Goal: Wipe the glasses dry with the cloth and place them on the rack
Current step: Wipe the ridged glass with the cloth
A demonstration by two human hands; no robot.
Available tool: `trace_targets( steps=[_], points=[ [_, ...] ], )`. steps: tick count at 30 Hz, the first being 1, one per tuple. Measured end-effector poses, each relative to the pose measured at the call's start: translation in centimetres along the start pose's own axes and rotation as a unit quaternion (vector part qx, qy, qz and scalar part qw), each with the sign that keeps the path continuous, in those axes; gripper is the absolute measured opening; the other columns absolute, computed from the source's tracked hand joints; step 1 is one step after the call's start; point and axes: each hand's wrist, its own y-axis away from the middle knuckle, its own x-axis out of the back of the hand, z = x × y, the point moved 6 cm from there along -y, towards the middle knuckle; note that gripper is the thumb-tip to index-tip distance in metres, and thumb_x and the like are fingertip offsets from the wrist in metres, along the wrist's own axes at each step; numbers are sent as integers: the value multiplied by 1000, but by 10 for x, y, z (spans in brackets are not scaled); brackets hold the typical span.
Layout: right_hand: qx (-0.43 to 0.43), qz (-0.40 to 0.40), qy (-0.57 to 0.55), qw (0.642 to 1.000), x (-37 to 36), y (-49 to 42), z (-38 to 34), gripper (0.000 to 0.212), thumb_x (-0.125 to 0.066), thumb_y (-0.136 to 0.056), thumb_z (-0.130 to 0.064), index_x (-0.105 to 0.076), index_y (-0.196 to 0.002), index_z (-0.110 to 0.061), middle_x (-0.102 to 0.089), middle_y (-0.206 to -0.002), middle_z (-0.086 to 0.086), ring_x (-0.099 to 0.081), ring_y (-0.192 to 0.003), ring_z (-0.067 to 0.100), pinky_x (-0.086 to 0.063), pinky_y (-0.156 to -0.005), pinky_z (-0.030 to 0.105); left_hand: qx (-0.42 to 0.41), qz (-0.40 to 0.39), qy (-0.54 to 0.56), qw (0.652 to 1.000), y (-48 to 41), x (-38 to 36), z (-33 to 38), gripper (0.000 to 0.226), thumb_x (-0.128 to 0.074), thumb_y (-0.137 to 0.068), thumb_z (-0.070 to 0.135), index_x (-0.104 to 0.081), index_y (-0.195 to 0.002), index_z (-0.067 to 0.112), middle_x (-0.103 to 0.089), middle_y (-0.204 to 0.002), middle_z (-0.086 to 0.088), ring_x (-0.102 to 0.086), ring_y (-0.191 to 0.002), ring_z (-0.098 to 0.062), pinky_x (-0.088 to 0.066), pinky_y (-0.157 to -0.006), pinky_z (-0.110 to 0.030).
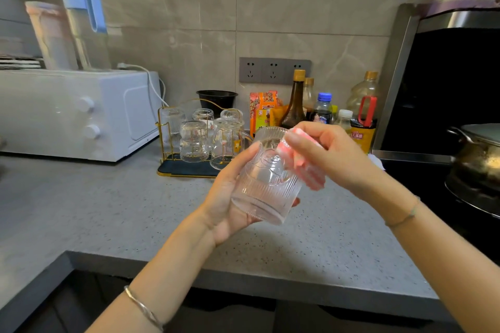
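Observation:
My left hand (pixel 226 197) holds a ribbed clear glass (pixel 266 184) above the grey counter, tilted with its mouth away from me. My right hand (pixel 332 154) grips a pink-and-white cloth (pixel 305 167) pressed over the glass's rim and right side. Behind them stands a gold wire rack (pixel 173 143) on a dark tray, carrying several upside-down clear glasses (pixel 193 140) and a handled glass mug (pixel 230 138).
A white microwave (pixel 78 113) with bottles on top sits at the left. Sauce and oil bottles (pixel 295 105) line the wall behind my right hand. A stove with a metal pot (pixel 476 159) is at the right. The grey counter (pixel 108 205) edge runs across near me.

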Motion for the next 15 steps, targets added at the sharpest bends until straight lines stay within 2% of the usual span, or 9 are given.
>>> trace_targets(
  steps=[2, 4, 6, 8, 10, 12, 14, 15],
  points=[
    [31, 72, -10, 997, -1, 1, 0, 33, -53, -79, -46, -62, -68, -17, -62, -54, -6, -56, -45, 7, -44, -43, 15, 10, -16, 4, 1000, -2, -4, -3, 61, -84, -57, 53, -75, -107, 19, -72, -103, -12, -70, -85, -27, -58, -76, -45],
    [47, 130, -29, 990, 0, 3, 3, 38, -56, -82, -42, -62, -65, -9, -57, -51, -4, -53, -45, 10, -43, -43, 14, 19, -30, -7, 999, -4, -7, -7, 70, -87, -50, 54, -74, -109, 19, -72, -107, -13, -70, -90, -31, -58, -77, -45],
    [36, 168, -68, 983, 5, 4, 11, 43, -58, -88, -32, -60, -65, 5, -54, -54, 12, -50, -46, 20, -43, -44, 15, 27, -20, -48, 998, -5, -8, -8, 66, -81, -60, 56, -72, -113, 19, -71, -111, -14, -69, -96, -35, -58, -77, -45],
    [18, 192, -96, 977, 10, 4, 20, 42, -61, -90, -25, -59, -69, 11, -53, -58, 25, -50, -49, 23, -44, -45, 17, 30, 11, -118, 992, -5, -7, -5, 66, -72, -68, 62, -65, -121, 24, -70, -117, -11, -68, -103, -34, -58, -81, -47],
    [16, 216, -89, 972, 16, 2, 24, 40, -62, -90, -24, -60, -70, 10, -55, -63, 33, -53, -51, 32, -45, -43, 24, 9, 32, -220, 975, -3, -8, 2, 85, -71, -59, 72, -54, -130, 29, -66, -125, -3, -67, -108, -22, -58, -83, -45],
    [31, 253, -62, 965, 21, 2, 23, 40, -63, -91, -24, -59, -68, 9, -54, -61, 32, -51, -47, 35, -41, -39, 26, -47, 53, -365, 928, 0, -14, 10, 94, -73, -58, 70, -39, -139, 37, -55, -133, 11, -61, -109, -3, -58, -85, -35],
    [50, 275, -37, 959, 24, 1, 20, 42, -62, -91, -25, -60, -69, 10, -53, -58, 28, -50, -49, 28, -40, -42, 25, -131, 99, -497, 852, 1, -15, 18, 104, -77, -58, 67, -26, -145, 41, -47, -139, 19, -53, -117, 2, -51, -96, -27],
    [58, 279, -29, 958, 23, 0, 18, 42, -62, -92, -25, -60, -69, 10, -52, -56, 25, -49, -49, 22, -40, -45, 24, -172, 112, -530, 823, 2, -16, 21, 105, -79, -59, 66, -25, -146, 42, -46, -139, 21, -51, -119, 2, -46, -98, -23]
  ],
)
